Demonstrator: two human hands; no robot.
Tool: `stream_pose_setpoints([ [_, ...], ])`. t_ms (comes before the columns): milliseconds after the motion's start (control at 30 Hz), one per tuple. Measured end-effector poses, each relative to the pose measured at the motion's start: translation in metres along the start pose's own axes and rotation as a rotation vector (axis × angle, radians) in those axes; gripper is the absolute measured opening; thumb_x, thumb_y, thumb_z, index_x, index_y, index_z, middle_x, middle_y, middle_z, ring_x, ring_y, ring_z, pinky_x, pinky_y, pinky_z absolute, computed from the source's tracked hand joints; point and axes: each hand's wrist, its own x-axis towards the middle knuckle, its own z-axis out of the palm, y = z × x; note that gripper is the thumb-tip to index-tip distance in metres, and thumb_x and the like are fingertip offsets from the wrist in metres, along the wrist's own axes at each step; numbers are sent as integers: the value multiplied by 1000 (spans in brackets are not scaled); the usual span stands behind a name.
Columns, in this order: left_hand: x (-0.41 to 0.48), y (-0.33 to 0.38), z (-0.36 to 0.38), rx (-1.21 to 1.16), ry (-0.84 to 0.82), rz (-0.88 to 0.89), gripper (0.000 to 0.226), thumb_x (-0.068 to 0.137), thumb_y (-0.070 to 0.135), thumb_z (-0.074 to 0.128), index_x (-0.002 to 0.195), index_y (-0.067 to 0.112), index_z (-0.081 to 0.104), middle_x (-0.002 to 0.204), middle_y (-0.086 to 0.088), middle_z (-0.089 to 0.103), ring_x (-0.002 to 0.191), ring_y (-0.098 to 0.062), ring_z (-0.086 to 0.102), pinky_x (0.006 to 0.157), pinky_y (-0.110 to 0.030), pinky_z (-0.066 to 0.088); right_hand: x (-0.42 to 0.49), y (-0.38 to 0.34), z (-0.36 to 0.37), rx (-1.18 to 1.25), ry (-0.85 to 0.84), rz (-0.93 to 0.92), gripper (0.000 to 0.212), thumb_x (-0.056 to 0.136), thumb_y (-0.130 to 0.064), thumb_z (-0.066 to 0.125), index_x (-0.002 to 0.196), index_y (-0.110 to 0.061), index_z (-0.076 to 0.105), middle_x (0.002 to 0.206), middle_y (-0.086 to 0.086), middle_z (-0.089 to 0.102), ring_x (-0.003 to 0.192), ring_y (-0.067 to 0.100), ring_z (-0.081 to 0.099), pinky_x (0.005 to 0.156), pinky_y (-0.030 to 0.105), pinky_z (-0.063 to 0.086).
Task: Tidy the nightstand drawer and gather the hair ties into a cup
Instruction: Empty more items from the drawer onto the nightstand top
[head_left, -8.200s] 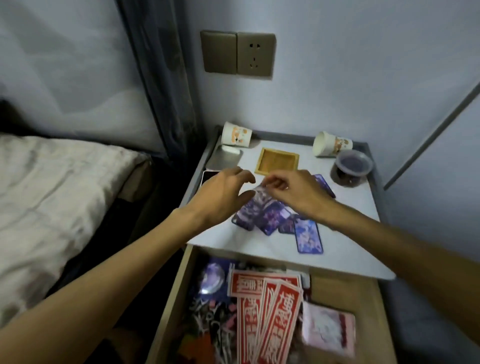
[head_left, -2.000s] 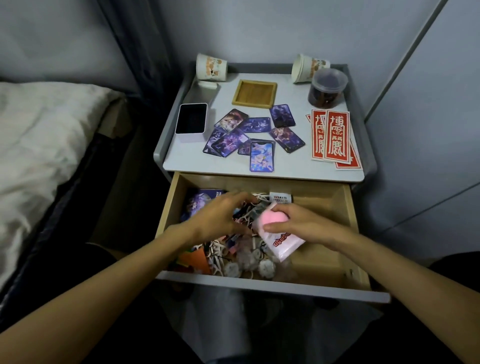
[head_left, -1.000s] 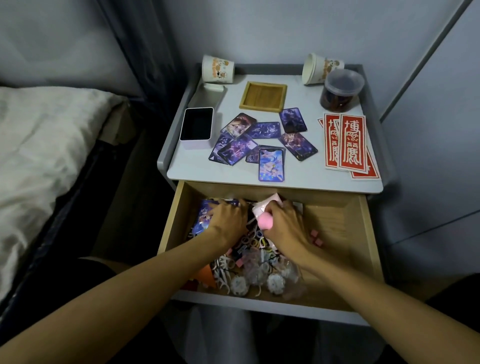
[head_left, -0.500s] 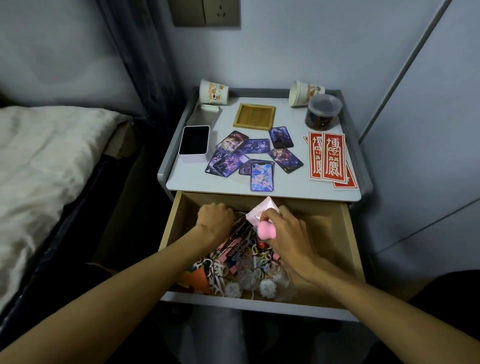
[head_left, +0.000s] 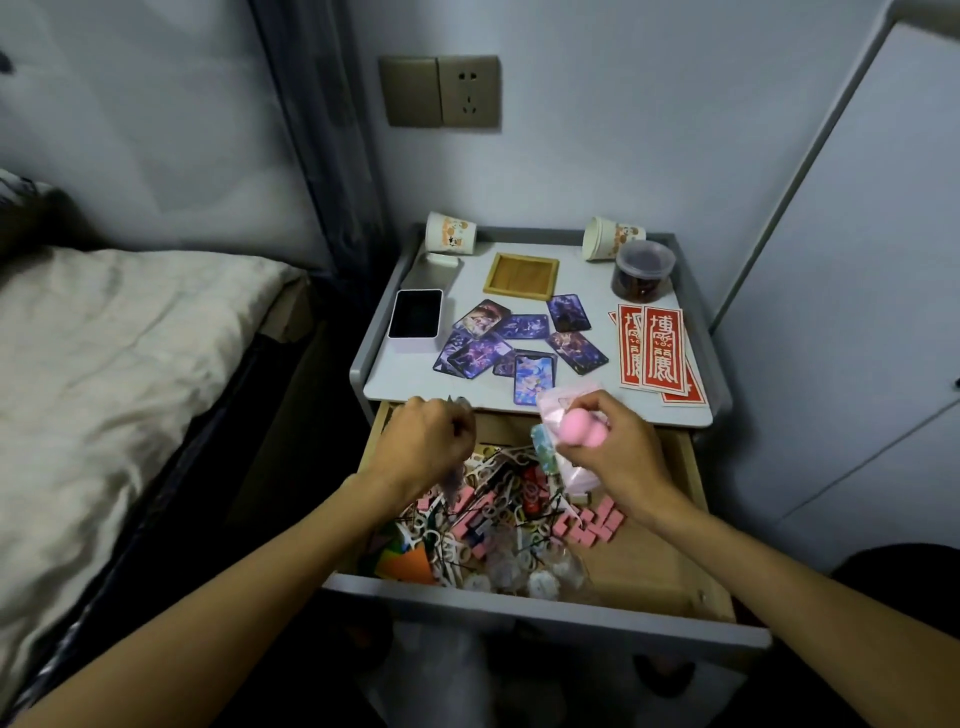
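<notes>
Your right hand (head_left: 618, 457) is gripping a pink puff (head_left: 583, 432) and a pale packet (head_left: 563, 402) over the back of the open drawer (head_left: 545, 616), while your left hand (head_left: 423, 449) is hovering just beside it, fingers curled, and I cannot tell whether it is holding anything. The hair ties (head_left: 540, 512) are lying in the drawer's clutter just below and between your hands, hard to pick out. A cup (head_left: 450, 236) and a second cup (head_left: 613, 244) are lying tipped at the back of the nightstand (head_left: 410, 375), well apart from both hands.
</notes>
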Motion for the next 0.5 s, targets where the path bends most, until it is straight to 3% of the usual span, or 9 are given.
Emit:
stream_pose_setpoints([
  [67,-1,-1,-15,-152,27,-1,10,79,18,68,77,23,76,75,6,74,73,-7,67,71,-28,54,2,-14,-7,141,-32,39,42,72,-1,81,104,-17,60,109,-6,61,95,12,60,66,19,54],
  [233,15,7,-45,-397,29,-21,3,84,21,76,85,22,79,82,9,74,76,2,67,68,-14,49,13,-52,-20,377,-69,87,44,74,-2,80,113,-13,62,106,0,63,89,11,63,61,15,54],
  [367,36,31,-68,-669,-11,-78,18,88,35,71,92,19,79,85,9,75,80,2,68,66,-9,48,36,-82,-23,451,-81,70,48,73,-5,82,116,-18,63,110,2,65,90,12,65,59,17,53],
  [500,61,40,-74,-748,-63,-110,20,86,34,75,69,23,74,63,13,67,59,3,58,53,-10,40,58,-101,-25,558,-108,56,45,73,-5,82,110,-24,66,111,6,68,95,18,68,67,25,56],
])
